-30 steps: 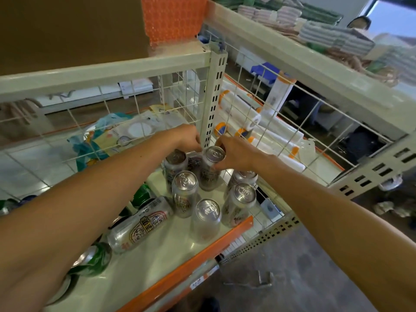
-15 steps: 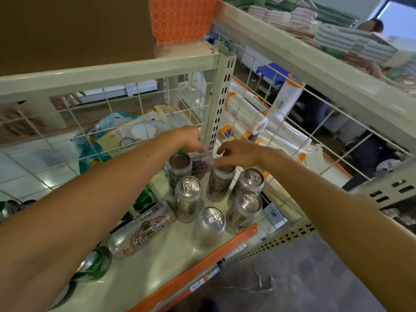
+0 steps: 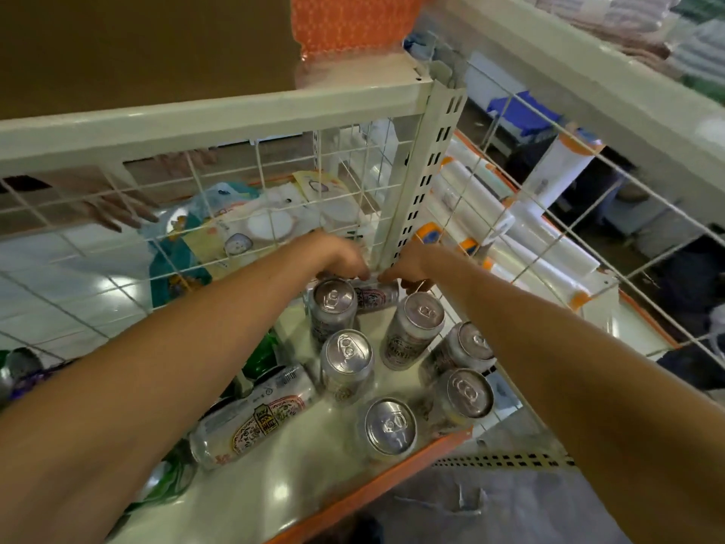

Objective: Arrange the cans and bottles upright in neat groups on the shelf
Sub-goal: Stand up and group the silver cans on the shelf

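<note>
Upright cans (image 3: 390,427): silver tops, silver sides, dark-red lettering. Lying can (image 3: 255,420): silver, cream label with red lattice, yellow-black crest. Back can (image 3: 374,298): red-white band. Bottles (image 3: 265,353): green. Shelf (image 3: 251,500): cream, orange front lip. Wire grid (image 3: 262,181): white. Box (image 3: 353,25): orange, dotted.

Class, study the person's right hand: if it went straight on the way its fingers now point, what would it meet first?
Probably the lying can in the back corner, just under the right hand; its fingertips point left and down at it, with the left hand close beyond. Depth is unclear.
</note>
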